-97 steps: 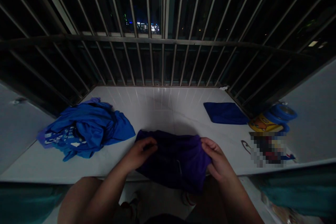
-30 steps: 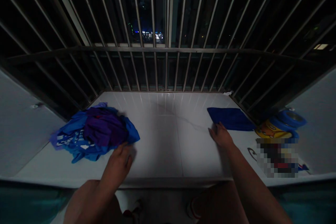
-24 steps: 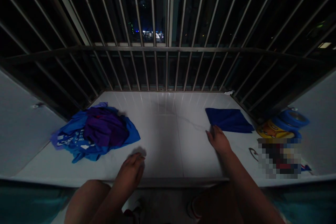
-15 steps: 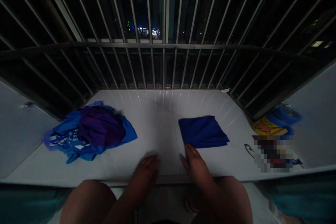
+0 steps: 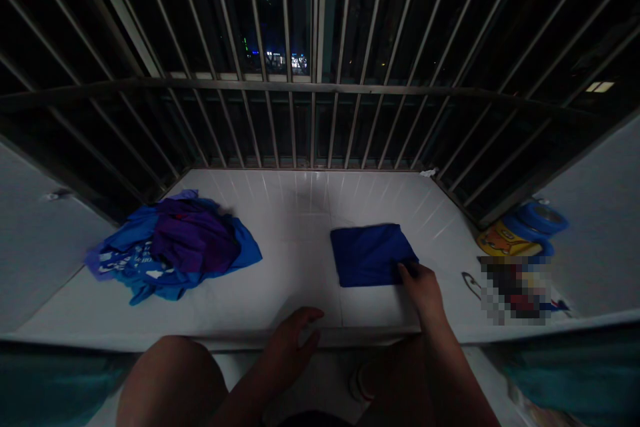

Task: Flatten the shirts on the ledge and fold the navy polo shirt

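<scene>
A dark blue folded cloth point(image 5: 367, 255) lies flat on the white tiled ledge, right of the middle. My right hand point(image 5: 423, 287) is at its lower right corner, thumb and fingers closed on the edge; the fingertips are partly hidden. My left hand point(image 5: 295, 343) hovers by the front edge of the ledge with its thumb and fingers apart. It holds nothing and is clear of the cloth. To the left sits a crumpled heap of blue and purple clothes point(image 5: 195, 240), one piece bearing white print.
Metal bars point(image 5: 310, 88) stand along the back of the white ledge point(image 5: 295, 247). At the right end are a blue and yellow container point(image 5: 510, 233) and a blurred-out item point(image 5: 517, 290). My knees point(image 5: 173, 373) are close to the front edge.
My right hand has moved right, from the cloth's lower left corner to its lower right corner. The cloth has shifted slightly left. My left hand has moved a little right, its thumb spreading from the fingers.
</scene>
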Demonstrator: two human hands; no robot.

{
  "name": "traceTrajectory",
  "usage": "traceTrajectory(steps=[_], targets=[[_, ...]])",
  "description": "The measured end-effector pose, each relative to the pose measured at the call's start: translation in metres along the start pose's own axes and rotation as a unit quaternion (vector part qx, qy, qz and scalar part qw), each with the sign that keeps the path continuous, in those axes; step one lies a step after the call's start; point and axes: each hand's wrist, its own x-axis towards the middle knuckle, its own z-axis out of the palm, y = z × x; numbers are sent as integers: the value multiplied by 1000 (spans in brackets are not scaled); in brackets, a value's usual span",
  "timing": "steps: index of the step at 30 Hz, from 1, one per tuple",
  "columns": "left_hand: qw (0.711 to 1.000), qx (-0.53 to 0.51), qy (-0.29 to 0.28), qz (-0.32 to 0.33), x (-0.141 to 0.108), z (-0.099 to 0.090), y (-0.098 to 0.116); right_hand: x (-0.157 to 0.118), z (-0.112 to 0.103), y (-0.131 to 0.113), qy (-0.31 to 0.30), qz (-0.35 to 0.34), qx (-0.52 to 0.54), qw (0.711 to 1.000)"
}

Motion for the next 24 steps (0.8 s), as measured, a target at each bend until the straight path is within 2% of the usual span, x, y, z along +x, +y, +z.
traceTrajectory(steps=[3, 5, 6, 8, 9, 11, 13, 14, 15, 16, 17, 19, 21, 24], targets=[[995, -97, -4, -36, 3, 2, 3, -8, -2, -48, 39, -38, 76, 996], [980, -189, -6, -56, 8, 3, 6, -25, -4, -92, 29, -108, 117, 987], [968, -240, 2, -68, 11, 2, 7, -37, -4, -116, -4, -151, 135, 979], [933, -349, 30, -87, 17, 0, 9, -66, -4, -160, -123, -237, 148, 952], [910, -401, 46, -96, 19, -2, 10, -81, -3, -179, -196, -282, 147, 928], [862, -486, 64, -130, 25, -8, 11, -111, -1, -207, -334, -371, 152, 853], [826, -523, 93, -190, 30, -16, 9, -133, 0, -221, -417, -423, 179, 784], [814, -524, 123, -220, 31, -21, 8, -139, 0, -222, -432, -430, 196, 768], [804, -517, 163, -243, 32, -26, 5, -141, 0, -220, -431, -425, 212, 767], [797, -503, 209, -260, 32, -31, 2, -139, -1, -214, -417, -410, 223, 780], [793, -485, 250, -273, 32, -38, -3, -134, -1, -206, -394, -388, 225, 803], [801, -436, 290, -292, 28, -54, -15, -115, -1, -184, -331, -342, 197, 857], [836, -368, 279, -296, 22, -73, -31, -90, 3, -158, -273, -312, 143, 899], [919, -192, 210, -273, 12, -101, -57, -52, 12, -120, -218, -303, 63, 926]])
